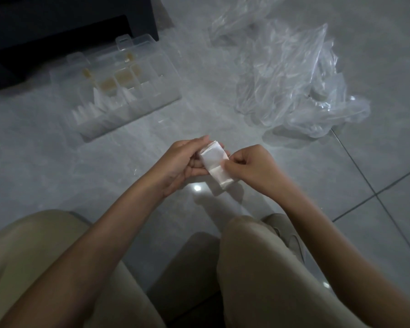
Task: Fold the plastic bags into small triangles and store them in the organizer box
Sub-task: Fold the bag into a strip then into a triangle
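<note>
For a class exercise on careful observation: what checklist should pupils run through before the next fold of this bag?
1. Both hands grip the bag strip: ok, left hand and right hand pinch it.
2. Triangle finished: not ok, a tail hangs loose.
3. Organizer box open: ok.
4. Room left in the box: cannot tell.
5. Unfolded bags at hand: ok, piled on the floor.

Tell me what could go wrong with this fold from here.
The strip, pinched between left hand and right hand, is slick plastic and could spring open. Its lower end hangs loose, so the triangle might come out uneven. The box lies away to the left; the fold may loosen on the way.
</note>
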Tool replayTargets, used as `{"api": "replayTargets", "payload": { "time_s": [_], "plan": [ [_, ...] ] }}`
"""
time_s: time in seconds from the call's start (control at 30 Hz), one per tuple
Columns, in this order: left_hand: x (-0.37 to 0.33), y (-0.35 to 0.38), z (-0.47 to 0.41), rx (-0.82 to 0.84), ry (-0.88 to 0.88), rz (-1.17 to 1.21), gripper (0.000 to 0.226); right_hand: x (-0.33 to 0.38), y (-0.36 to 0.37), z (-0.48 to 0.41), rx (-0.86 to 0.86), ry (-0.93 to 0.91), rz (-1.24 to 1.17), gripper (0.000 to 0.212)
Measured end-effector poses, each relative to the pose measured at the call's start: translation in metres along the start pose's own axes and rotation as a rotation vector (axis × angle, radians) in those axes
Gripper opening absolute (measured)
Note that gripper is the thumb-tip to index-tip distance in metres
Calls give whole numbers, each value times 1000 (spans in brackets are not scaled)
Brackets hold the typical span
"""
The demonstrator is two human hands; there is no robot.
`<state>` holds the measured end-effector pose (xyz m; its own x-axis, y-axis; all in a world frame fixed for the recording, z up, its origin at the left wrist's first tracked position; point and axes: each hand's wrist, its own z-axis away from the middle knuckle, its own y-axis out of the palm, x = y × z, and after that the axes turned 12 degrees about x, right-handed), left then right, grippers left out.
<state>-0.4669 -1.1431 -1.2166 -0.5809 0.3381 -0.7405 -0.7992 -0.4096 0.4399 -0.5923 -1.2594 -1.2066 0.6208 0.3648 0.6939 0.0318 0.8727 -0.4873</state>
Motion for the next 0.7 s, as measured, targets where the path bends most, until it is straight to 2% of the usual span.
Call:
{"api": "replayTargets", "payload": {
  "time_s": [0.13, 0.4, 0.47, 0.6, 0.7],
  "plan": [
    [4, 0, 1, 17, 62, -93, 18, 0, 0, 0, -3, -8, -6, 28],
    [4, 2, 1, -27, 87, -211, 18, -5, 7, 0, -48, -27, -70, 29],
    [4, 2, 2, -60, 99, -238, 19, -4, 6, 4, -6, -59, -135, 23],
    [-3, -3, 8, -82, 117, -193, 20, -4, -4, 16, 213, -214, -454, 10],
    [-13, -11, 14, -58, 116, -167, 21, -6, -11, 19, 297, -369, -436, 13]
  ]
}}
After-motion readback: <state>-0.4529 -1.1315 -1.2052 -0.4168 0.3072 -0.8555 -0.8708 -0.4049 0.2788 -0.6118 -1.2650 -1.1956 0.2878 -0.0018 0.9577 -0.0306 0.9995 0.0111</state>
